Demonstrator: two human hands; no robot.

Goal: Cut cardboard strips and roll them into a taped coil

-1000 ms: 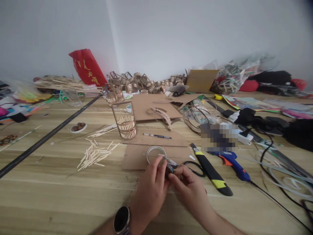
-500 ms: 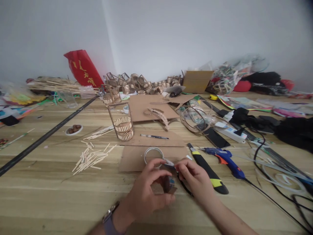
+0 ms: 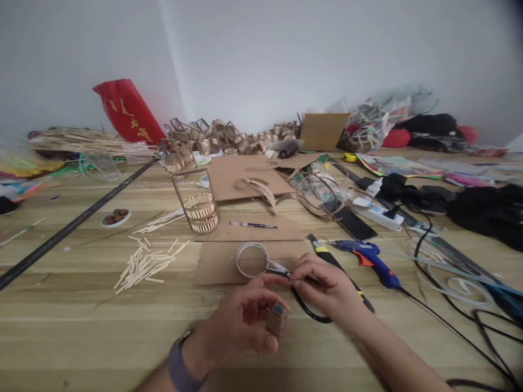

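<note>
My left hand (image 3: 249, 316) is curled around a small brown cardboard piece (image 3: 275, 322) with a blue patch on its upper part, held between thumb and fingers above the table. My right hand (image 3: 321, 283) is pinched just beyond it, thumb against index finger; whatever sits at its fingertips is too small to name. Under and beside the right hand lie black-handled scissors (image 3: 311, 314), partly hidden, their blades pointing toward a white tape-like ring (image 3: 252, 260). The ring rests on a cardboard sheet (image 3: 216, 264).
A hot glue gun (image 3: 373, 258) and a black-yellow utility knife (image 3: 322, 251) lie to the right. Left are loose sticks (image 3: 149, 267) and a bowl of brown balls (image 3: 115, 216). A slatted basket (image 3: 200, 212) stands beside a pen (image 3: 253, 225); behind is a small basket pile (image 3: 229, 136).
My left hand has lowered slightly and turned the cardboard piece, showing its brown side. The right hand stays pinched, and more of the scissors' handle shows. The whole view has shifted slightly.
</note>
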